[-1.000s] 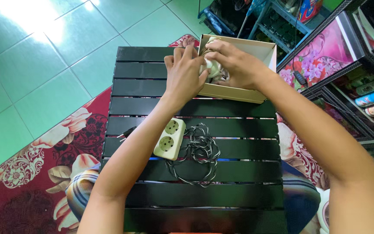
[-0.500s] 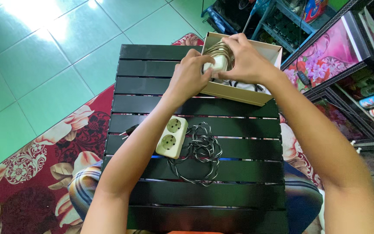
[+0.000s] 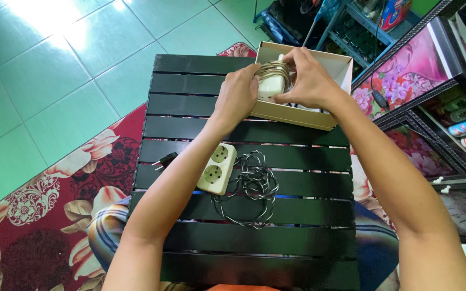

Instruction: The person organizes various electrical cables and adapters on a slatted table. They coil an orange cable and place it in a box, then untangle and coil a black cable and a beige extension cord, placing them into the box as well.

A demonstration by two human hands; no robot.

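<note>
- Both forearms reach from the near edge of the black slatted table (image 3: pixel 297 213) toward its far right corner, where an open cardboard box (image 3: pixel 319 116) sits.
- The left hand (image 3: pixel 238 97) comes in from the near left, forearm straight and wrist slightly bent; its fingers are closed against the left side of a white socket block wrapped in cord (image 3: pixel 272 78), knuckles up.
- The right hand (image 3: pixel 311 81) comes in from the near right with the elbow bent outward; its fingers are curled over the top and right side of the same block, the thumb pressing low on the side nearest the person.
- The wrapped block is held between the two hands just above the box's left half, at the height of the box's rim; whether it touches the box cannot be told.
- A second double socket strip (image 3: pixel 218 168), cream coloured, lies flat near the middle of the table, well apart from both hands.
- Its black-and-white twisted cord (image 3: pixel 252 188) lies in a loose tangle just to the right of the strip.
- A small black plug (image 3: pixel 165 159) rests at the left edge of the table.
- A red floral rug (image 3: pixel 55 215) lies under the table's left side, on green floor tiles (image 3: pixel 55 81).
</note>
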